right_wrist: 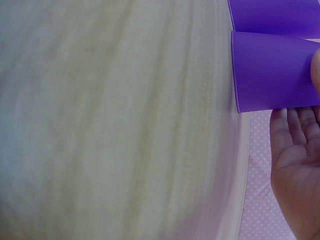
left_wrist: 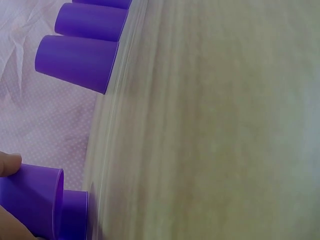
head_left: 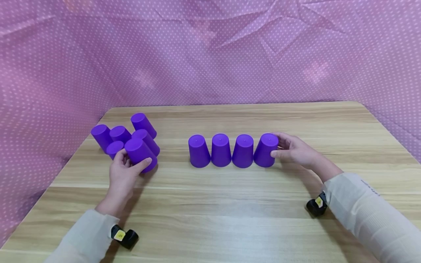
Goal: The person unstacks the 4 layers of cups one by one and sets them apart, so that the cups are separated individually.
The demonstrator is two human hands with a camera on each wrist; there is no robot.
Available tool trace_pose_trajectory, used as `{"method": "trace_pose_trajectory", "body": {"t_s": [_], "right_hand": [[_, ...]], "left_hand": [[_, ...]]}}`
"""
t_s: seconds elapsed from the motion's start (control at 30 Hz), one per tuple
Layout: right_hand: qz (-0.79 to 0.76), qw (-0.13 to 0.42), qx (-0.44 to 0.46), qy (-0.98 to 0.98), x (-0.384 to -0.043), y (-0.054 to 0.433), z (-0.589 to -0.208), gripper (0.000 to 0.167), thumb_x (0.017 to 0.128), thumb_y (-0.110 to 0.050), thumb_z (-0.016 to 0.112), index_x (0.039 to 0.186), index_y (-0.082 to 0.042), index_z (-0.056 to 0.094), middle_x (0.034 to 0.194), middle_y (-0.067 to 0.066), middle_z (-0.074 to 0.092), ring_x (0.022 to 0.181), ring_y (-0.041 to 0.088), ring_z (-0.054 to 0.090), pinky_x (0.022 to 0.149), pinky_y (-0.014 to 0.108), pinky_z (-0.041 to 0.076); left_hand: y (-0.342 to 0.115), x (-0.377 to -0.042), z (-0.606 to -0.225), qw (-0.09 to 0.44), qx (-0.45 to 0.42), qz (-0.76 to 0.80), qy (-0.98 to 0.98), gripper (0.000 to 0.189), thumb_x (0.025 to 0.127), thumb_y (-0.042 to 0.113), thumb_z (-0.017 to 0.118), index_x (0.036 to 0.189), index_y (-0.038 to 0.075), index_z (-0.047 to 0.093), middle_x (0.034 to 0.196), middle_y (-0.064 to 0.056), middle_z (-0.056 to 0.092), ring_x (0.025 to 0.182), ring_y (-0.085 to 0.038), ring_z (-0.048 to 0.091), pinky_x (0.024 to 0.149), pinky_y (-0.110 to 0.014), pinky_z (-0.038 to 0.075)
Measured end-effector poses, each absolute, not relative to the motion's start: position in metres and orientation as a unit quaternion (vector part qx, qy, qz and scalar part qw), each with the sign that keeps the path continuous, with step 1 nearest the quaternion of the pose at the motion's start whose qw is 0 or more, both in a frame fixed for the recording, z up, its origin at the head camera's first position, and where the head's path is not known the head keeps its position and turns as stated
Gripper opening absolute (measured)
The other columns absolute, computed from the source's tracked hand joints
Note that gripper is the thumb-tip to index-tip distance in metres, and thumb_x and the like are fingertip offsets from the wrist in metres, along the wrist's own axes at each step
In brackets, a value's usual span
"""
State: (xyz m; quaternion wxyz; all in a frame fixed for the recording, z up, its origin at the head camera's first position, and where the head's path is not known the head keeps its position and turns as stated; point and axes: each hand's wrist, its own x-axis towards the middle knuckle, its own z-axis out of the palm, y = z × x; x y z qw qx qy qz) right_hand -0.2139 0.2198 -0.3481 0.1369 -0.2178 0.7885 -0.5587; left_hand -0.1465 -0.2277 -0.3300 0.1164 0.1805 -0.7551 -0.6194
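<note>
My left hand (head_left: 122, 177) grips an upside-down purple plastic cup (head_left: 139, 151), thumb on the near side and fingers at its left. In the left wrist view, the rim of this held cup (left_wrist: 32, 195) is raised off the tabletop, with another purple cup (left_wrist: 75, 215) behind it. At the right end of a row of inverted purple cups, my right hand (head_left: 297, 151) holds the last cup (head_left: 265, 149) between thumb and fingers. The right wrist view shows that cup (right_wrist: 275, 72) with its rim down at the table, beside its neighbour (right_wrist: 275, 15).
More inverted purple cups stand bunched behind my left hand, among them a far one (head_left: 143, 125) and a leftmost one (head_left: 102, 137). The row's other cups, such as the leftmost (head_left: 199, 151), stand mid-table. Pink dotted cloth (head_left: 210, 54) hangs behind the wooden table (head_left: 210, 219).
</note>
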Motion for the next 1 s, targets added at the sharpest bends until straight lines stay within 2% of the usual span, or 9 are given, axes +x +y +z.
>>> {"method": "trace_pose_trajectory", "body": {"t_s": [0.3,0.6,1.0], "right_hand": [[-0.568,0.145,-0.213,0.782,-0.214,0.22,-0.348,0.056,0.085,-0.003,0.062,0.133,0.009,0.035,0.118,0.002,0.058,0.107,-0.003,0.053,0.092,0.014,0.044],[-0.568,0.146,-0.213,0.782,-0.215,0.22,-0.348,0.055,0.085,-0.003,0.062,0.132,0.009,0.036,0.119,0.006,0.058,0.107,-0.002,0.053,0.092,0.014,0.044],[-0.571,0.148,-0.219,0.777,-0.215,0.22,-0.348,0.054,0.086,-0.002,0.062,0.132,0.009,0.036,0.118,0.003,0.058,0.108,-0.002,0.053,0.093,0.014,0.044]], "left_hand": [[-0.233,-0.15,-0.334,0.123,0.193,-0.623,-0.748,0.063,0.08,-0.002,0.067,0.133,0.004,0.034,0.144,-0.012,0.038,0.132,-0.022,0.037,0.11,-0.033,0.033],[-0.24,-0.153,-0.338,0.117,0.215,-0.607,-0.756,0.07,0.081,0.003,0.068,0.138,0.007,0.028,0.147,-0.012,0.033,0.134,-0.023,0.034,0.112,-0.035,0.03],[-0.251,-0.157,-0.343,0.092,0.228,-0.58,-0.777,0.074,0.085,0.01,0.066,0.141,0.007,0.018,0.151,-0.012,0.025,0.138,-0.023,0.026,0.114,-0.037,0.025]]}}
